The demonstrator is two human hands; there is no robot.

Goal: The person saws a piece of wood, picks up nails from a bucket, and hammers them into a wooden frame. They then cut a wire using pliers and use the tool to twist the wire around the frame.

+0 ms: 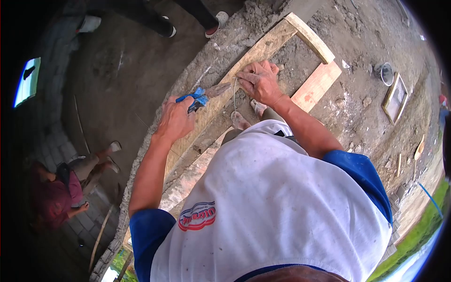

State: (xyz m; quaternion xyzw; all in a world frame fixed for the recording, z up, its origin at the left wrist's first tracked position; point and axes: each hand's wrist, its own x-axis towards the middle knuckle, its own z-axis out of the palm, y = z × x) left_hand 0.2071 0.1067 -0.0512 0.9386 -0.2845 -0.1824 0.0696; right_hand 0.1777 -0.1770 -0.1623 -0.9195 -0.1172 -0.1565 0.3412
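My left hand [177, 116] is closed around blue-handled pliers [201, 97], whose worn, grey-brown jaws point right along a wooden plank [199, 123]. On the plank's inner edge my right hand [261, 81] is closed, fingers pinched together at a thin wire [234, 99]. The wire hangs in a gentle curve from those fingertips towards my feet [240, 120]. The jaws end just left of the wire. A curved wooden piece [310, 38] joins the plank's far end, and a reddish board [317, 85] continues from it back towards my right forearm.
Rough cement ground surrounds the frame. To the right are a bucket [386, 74] and a small wooden frame [395, 98]. Another person in a maroon shirt [61, 197] sits at the lower left. Someone's legs [197, 14] stand at the top. A long stick [101, 237] lies lower left.
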